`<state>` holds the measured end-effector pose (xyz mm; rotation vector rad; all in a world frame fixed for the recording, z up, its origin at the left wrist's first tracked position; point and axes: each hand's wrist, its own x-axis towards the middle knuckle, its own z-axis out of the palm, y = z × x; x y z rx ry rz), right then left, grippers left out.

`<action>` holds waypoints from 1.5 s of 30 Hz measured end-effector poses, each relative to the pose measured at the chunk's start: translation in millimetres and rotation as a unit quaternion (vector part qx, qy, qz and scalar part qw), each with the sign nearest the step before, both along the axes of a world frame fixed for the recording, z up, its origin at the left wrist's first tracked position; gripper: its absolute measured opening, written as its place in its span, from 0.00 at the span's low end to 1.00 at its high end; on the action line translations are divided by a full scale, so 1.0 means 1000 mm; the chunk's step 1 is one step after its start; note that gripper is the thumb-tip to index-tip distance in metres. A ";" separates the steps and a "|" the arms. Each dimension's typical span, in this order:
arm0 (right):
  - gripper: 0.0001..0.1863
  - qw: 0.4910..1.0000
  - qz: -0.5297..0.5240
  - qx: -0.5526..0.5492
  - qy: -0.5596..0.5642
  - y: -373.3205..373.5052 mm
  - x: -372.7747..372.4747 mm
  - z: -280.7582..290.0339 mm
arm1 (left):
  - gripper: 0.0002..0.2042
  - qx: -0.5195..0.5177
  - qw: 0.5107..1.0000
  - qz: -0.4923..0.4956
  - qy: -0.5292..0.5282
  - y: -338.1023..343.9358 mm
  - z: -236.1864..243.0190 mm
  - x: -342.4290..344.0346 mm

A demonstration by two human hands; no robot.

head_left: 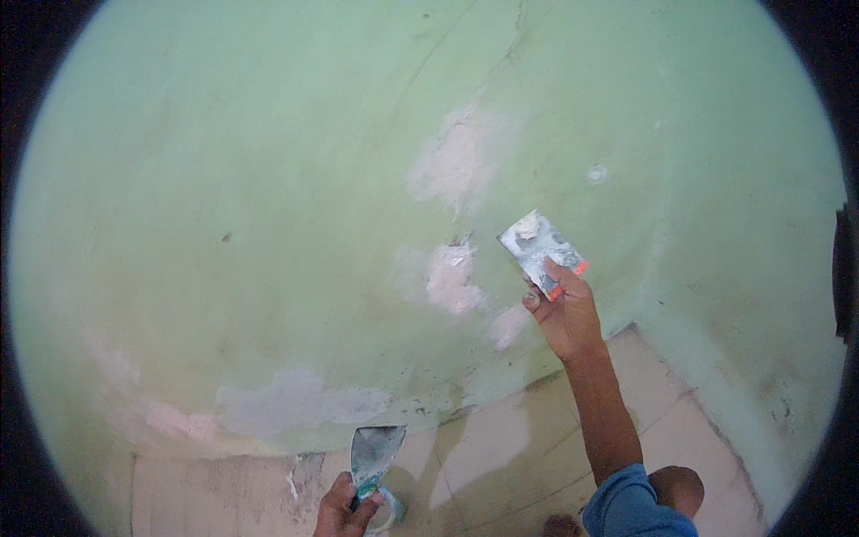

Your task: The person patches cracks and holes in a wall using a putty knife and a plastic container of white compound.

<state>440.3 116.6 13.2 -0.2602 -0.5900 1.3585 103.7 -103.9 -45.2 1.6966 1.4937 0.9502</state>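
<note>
I see my right grip (567, 315) holding a flat blade (544, 251) with white paste (528, 226) before the green wall (295, 224); my left grip (344, 510) holds a scraper (376, 448).

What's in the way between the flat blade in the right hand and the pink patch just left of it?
Nothing I can see. Between the flat blade in the right hand and the pink patch, only green wall shows. The scraper, in the left hand, is lower down, out of the way.
</note>
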 end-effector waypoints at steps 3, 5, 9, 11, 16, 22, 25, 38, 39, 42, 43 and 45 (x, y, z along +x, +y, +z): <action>0.14 1.000 0.018 0.005 0.004 0.022 0.007 0.008 | 0.12 -0.046 0.994 0.066 -0.074 0.007 0.004 0.000; 0.14 1.000 0.004 0.006 0.002 0.026 0.016 0.008 | 0.10 -0.029 0.993 0.050 -0.106 0.008 0.010 0.015; 0.13 0.999 -0.042 0.008 -0.001 0.031 0.024 0.027 | 0.09 0.004 0.991 0.070 -0.117 0.005 0.001 0.019; 0.13 0.999 -0.029 0.027 -0.017 0.033 0.029 0.035 | 0.08 0.012 0.984 0.086 -0.156 0.006 -0.002 0.024; 0.14 0.917 -0.217 0.089 -0.322 0.026 0.003 -0.032 | 0.05 -0.039 0.926 0.182 -0.330 0.012 0.005 0.053; 0.12 0.971 0.204 -0.097 0.080 -0.067 -0.129 -0.096 | 0.04 0.069 0.880 0.256 -0.395 0.037 -0.002 0.084; 0.10 0.927 0.297 -0.155 0.166 -0.082 -0.154 -0.110 | 0.06 0.077 0.868 0.265 -0.413 0.049 -0.003 0.084; 0.15 0.964 0.180 -0.193 -0.021 -0.084 -0.167 -0.128 | 0.17 0.038 0.915 0.239 -0.324 0.073 -0.037 0.058; 0.15 0.968 0.170 -0.184 -0.033 -0.087 -0.163 -0.129 | 0.18 0.042 0.916 0.236 -0.321 0.074 -0.036 0.058; 0.17 0.975 0.141 -0.160 -0.058 -0.092 -0.159 -0.105 | 0.19 0.078 0.913 0.211 -0.340 0.070 -0.032 0.061; 0.19 0.976 0.136 -0.159 -0.057 -0.095 -0.156 -0.103 | 0.19 0.087 0.917 0.200 -0.334 0.068 -0.033 0.064; 0.21 0.979 0.129 -0.144 -0.061 -0.092 -0.155 -0.096 | 0.18 0.120 0.916 0.197 -0.327 0.070 -0.027 0.071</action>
